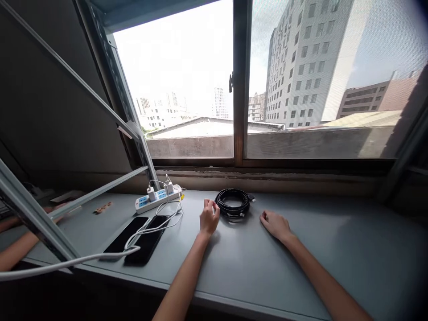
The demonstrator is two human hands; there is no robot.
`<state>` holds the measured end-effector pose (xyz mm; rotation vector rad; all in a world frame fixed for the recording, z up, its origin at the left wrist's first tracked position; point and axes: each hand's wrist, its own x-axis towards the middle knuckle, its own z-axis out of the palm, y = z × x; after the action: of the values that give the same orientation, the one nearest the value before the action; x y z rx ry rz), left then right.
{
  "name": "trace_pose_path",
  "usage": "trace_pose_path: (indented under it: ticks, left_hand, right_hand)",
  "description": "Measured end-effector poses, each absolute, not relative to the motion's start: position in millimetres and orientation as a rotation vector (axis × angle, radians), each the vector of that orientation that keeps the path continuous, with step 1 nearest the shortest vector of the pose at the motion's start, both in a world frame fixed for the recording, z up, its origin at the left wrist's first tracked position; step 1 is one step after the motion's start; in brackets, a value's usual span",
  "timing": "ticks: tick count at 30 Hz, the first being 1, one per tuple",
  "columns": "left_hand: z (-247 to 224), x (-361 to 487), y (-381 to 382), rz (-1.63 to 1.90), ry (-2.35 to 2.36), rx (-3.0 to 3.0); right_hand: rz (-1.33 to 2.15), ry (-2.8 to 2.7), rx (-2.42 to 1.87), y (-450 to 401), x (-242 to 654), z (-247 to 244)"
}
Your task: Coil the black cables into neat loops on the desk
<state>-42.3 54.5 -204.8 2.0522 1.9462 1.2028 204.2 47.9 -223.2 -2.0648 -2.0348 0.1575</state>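
A coil of black cable [233,201] lies on the grey tabletop, its plug end sticking out at the right and a pale connector at its front. Just left of the coil is my left hand [209,217], fingers curled in, close beside or touching its edge; I cannot tell which. My right hand [276,224] rests on the tabletop to the right of the coil, apart from it, with its fingers folded into a loose fist. Nothing shows in either hand.
Two black phones [147,240] lie at the left under white charging cables [143,231]. Behind them sits a white power strip [157,199] with two chargers plugged in. A metal shelf frame [100,189] stands at the left. Another person's arm [20,249] shows beyond it.
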Motion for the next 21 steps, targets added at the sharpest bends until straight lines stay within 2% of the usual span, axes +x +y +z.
trace_pose_path:
  ticks: [21]
  left_hand:
    - [-214, -43, 86, 1.326, 2.092, 1.639]
  right_hand:
    - [0.132, -1.993, -2.053, 47, 204, -223]
